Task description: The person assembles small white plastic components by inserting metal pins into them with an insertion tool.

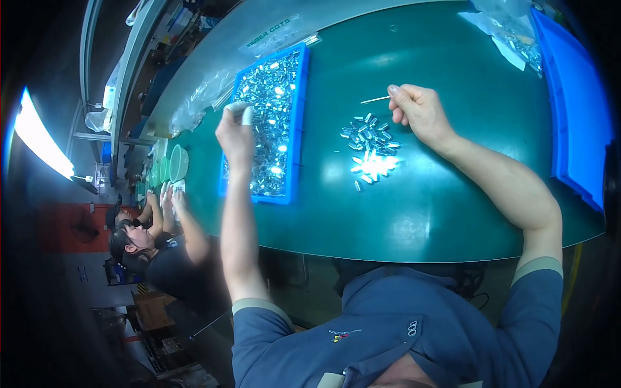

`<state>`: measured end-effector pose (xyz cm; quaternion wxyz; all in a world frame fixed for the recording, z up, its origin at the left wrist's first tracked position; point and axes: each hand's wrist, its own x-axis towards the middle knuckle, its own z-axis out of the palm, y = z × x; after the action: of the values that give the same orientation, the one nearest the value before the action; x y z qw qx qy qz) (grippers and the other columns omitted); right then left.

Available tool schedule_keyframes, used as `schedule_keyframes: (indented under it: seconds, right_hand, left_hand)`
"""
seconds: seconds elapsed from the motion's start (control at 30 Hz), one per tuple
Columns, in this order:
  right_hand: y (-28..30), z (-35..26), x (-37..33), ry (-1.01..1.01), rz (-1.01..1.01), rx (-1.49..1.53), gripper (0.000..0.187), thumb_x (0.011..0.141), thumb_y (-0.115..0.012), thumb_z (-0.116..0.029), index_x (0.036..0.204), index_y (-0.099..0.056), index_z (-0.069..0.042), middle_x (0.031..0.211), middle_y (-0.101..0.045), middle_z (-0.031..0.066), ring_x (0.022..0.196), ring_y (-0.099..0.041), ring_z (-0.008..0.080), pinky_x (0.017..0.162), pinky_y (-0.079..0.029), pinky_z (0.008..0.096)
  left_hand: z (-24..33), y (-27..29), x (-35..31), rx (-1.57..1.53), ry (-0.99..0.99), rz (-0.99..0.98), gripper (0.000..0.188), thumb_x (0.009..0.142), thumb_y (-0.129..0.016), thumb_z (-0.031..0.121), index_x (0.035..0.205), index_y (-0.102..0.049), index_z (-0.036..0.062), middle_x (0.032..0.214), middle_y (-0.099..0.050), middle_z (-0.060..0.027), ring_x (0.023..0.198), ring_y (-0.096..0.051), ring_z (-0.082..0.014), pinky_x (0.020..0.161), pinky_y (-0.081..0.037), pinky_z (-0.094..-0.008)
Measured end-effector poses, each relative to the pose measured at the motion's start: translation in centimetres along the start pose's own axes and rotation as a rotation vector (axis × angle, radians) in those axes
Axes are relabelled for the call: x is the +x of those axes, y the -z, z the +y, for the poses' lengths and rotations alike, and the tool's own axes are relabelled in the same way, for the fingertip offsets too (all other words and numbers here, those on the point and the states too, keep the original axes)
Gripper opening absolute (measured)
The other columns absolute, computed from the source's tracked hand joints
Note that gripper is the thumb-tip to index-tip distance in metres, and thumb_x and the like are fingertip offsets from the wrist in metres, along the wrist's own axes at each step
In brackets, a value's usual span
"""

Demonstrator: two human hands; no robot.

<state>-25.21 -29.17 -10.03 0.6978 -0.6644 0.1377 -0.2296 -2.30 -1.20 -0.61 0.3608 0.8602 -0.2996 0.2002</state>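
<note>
My left hand [237, 137] is over a blue tray [298, 123] filled with small shiny metal parts [272, 94]. White finger cots cover its thumb and forefinger. Those two fingers are bent together in a pinch, and whatever is between them is too small to make out. My right hand [422, 115] is closed around a thin, pale stick-like tool [374, 100], whose tip points left. Below that tip, a loose pile of small metal cylinders [370, 137] lies on the green table [414, 213], some of them bright with glare.
At the right edge stands an empty-looking blue tray [576, 110]. A clear bag of metal parts [517, 39] lies at the far right. Plastic bags [197, 107] are beyond the full tray. On the left, co-workers [152, 242] sit along the table near a green basket [178, 163].
</note>
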Motion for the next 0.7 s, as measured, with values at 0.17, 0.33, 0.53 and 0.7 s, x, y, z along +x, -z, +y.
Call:
schedule_keyframes:
  seconds: [0.17, 0.33, 0.53, 0.7]
  right_hand:
    - [-0.2, -0.5, -0.2, -0.010, -0.012, -0.031, 0.045, 0.104, -0.057, -0.041, 0.078, -0.065, -0.006, 0.064, -0.062, -0.0001, 0.056, -0.051, 0.0046, 0.052, -0.040, 0.0224]
    - [0.2, -0.1, 0.2, -0.027, 0.011, -0.029, 0.044, 0.104, -0.057, -0.041, 0.079, -0.066, -0.005, 0.064, -0.062, -0.0005, 0.056, -0.051, 0.0043, 0.052, -0.040, 0.0223]
    - [0.2, 0.0, 0.1, -0.008, 0.021, -0.026, 0.043, 0.104, -0.057, -0.039, 0.079, -0.065, -0.005, 0.064, -0.061, -0.0007, 0.056, -0.051, 0.0045, 0.052, -0.040, 0.0224]
    - [0.0, -0.3, -0.1, 0.077, -0.073, -0.048, 0.041, 0.104, -0.059, -0.037, 0.080, -0.066, -0.004, 0.066, -0.064, 0.0003, 0.057, -0.052, 0.0057, 0.053, -0.041, 0.0242]
  left_hand:
    - [-2.4, 0.7, 1.6, 0.431, -0.164, -0.015, 0.023, 0.089, -0.075, 0.008, 0.112, -0.073, 0.0057, 0.101, -0.076, -0.0121, 0.092, -0.072, -0.0234, 0.082, -0.055, -0.0359]
    - [5.3, -4.3, -4.0, 0.099, -0.406, -0.439, 0.029, 0.085, -0.075, 0.007, 0.113, -0.071, 0.0061, 0.107, -0.070, -0.0146, 0.103, -0.066, -0.0349, 0.089, -0.053, -0.0423]
    - [7.5, -6.5, -7.7, 0.118, -0.348, -0.629, 0.029, 0.080, -0.077, 0.006, 0.109, -0.072, 0.0042, 0.101, -0.066, -0.0130, 0.097, -0.064, -0.0341, 0.084, -0.053, -0.0426]
    - [7.5, -6.6, -9.1, 0.090, -0.328, -0.543, 0.025, 0.082, -0.076, 0.005, 0.106, -0.071, 0.0030, 0.099, -0.066, -0.0136, 0.095, -0.065, -0.0346, 0.083, -0.053, -0.0432]
